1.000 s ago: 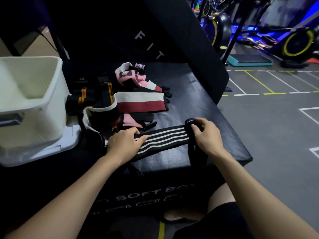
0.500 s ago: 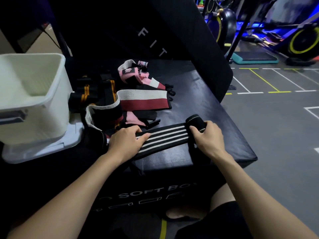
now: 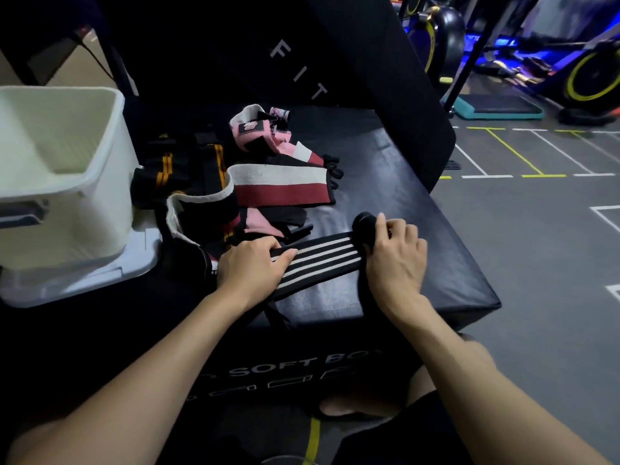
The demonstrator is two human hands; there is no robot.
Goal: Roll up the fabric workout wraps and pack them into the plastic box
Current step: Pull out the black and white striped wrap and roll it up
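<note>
**Striped wrap half rolled, box waiting empty-looking on the left**

Down on the black padded soft box [image 3: 385, 182], near edge: long black fabric wrap with white stripes [image 3: 322, 260], stretched flat from left to right. Right hand [image 3: 396, 260] curled round the small black roll [image 3: 364, 224] at the wrap's right end, fingers clamped over it. Left hand [image 3: 251, 270] laid flat, fingers straight, pressing the loose length down to hold tension.

Soft, light, limp stuff by the look of it; probably stretchy and quick to spring loose if let go. Best taken at the roll itself, thumb and fingers round the coil, with the free tail pinned flat. No fragility to worry about; slack and crooked edges the likely trouble.

Further back, left of centre: heap of unrolled wraps [image 3: 235, 193], white and maroon, pink, black with orange stripes, tangled together and touching.

Far left: white plastic box [image 3: 110, 156], open-topped, standing on a white lid [image 3: 141, 263]. Nothing visible inside from this angle; near part of the interior cut off, so not certain.
</note>
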